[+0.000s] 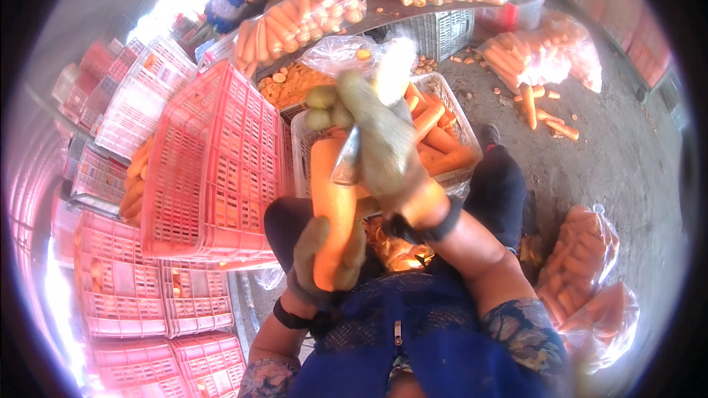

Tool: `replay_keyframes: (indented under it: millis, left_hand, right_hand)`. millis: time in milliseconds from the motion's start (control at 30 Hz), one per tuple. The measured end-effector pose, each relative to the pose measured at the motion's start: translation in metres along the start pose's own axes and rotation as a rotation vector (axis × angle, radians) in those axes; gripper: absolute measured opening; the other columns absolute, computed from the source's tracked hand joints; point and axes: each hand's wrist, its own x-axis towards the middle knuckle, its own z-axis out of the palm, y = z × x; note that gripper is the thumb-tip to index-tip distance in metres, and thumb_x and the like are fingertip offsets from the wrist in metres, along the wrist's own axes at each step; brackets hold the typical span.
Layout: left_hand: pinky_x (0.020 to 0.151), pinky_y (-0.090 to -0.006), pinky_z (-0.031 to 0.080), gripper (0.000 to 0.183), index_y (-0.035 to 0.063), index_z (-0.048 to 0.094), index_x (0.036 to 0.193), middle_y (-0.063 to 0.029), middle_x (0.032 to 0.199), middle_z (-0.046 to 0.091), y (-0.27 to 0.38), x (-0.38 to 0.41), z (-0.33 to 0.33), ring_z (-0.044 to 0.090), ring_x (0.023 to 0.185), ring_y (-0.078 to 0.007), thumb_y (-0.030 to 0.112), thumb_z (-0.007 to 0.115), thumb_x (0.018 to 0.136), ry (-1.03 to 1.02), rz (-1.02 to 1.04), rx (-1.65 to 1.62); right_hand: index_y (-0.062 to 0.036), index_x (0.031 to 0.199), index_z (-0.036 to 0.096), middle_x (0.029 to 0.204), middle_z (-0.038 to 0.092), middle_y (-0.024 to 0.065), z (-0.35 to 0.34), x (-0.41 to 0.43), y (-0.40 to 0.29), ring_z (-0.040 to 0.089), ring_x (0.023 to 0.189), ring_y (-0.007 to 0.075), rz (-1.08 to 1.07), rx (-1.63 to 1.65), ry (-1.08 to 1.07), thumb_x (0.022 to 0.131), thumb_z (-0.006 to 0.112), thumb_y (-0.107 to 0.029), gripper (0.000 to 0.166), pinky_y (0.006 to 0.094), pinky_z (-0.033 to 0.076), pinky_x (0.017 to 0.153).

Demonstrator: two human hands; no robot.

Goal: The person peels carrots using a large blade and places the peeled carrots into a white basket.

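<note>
My left hand (308,254), in a work glove, grips the lower end of a large carrot (333,199), which points up and away from me. Over the carrot's upper part is my gloved right hand (384,146), blurred, closed around a tool whose metal blade (347,160) shows beside the carrot. The glove hides the tool's handle, so its exact kind is unclear. Beneath both hands, a pale plastic crate (470,131) holds several carrots (437,127). Orange peelings (296,85) are heaped just beyond it.
Red plastic crates (221,171) stand close on my left. Bagged carrots lie ahead (301,19), at far right (536,52) and near right (581,265). Loose carrots (545,113) lie on the concrete floor (614,166). Another person (224,5) is at far left.
</note>
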Motion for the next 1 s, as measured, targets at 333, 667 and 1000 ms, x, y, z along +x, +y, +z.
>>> replay_keyframes:
  millis: [333, 667, 1000]
  left_hand:
    - [0.041, -0.0296, 0.035, 0.074, -0.002, 0.032, 0.155, -0.0006, 0.072, 0.05, 0.029, -0.011, -0.052, 0.044, 0.049, -0.0105, 0.052, 0.045, 0.107, -0.034, 0.193, -0.735]
    - [0.053, -0.025, 0.041, 0.063, 0.0027, 0.043, 0.151, -0.0005, 0.086, 0.055, 0.059, 0.06, -0.079, 0.046, 0.062, -0.0092, 0.047, 0.049, 0.107, 0.407, 0.392, -0.639]
    - [0.066, -0.033, 0.052, 0.038, 0.0058, 0.062, 0.123, -0.0111, 0.092, 0.065, -0.066, 0.152, -0.016, 0.063, 0.071, -0.0184, 0.039, 0.061, 0.104, 0.21, -0.264, -0.238]
  right_hand:
    - [-0.0056, 0.112, 0.063, 0.102, 0.07, 0.0118, -0.179, 0.082, 0.058, 0.064, 0.076, 0.0222, -0.041, -0.208, 0.354, 0.098, 0.07, -0.036, 0.034, 0.0369, 0.052, 0.058]
    - [0.0, 0.097, 0.065, 0.067, 0.064, 0.0128, -0.308, 0.095, 0.016, 0.056, 0.046, 0.0222, 0.522, -0.866, 0.559, 0.086, 0.08, -0.037, 0.042, 0.0388, 0.043, 0.041]
    - [-0.011, 0.118, 0.068, 0.1, 0.07, 0.008, -0.307, 0.114, 0.074, 0.066, 0.092, 0.0219, 0.614, -1.177, 0.425, 0.093, 0.07, -0.026, 0.029, 0.0358, 0.051, 0.081]
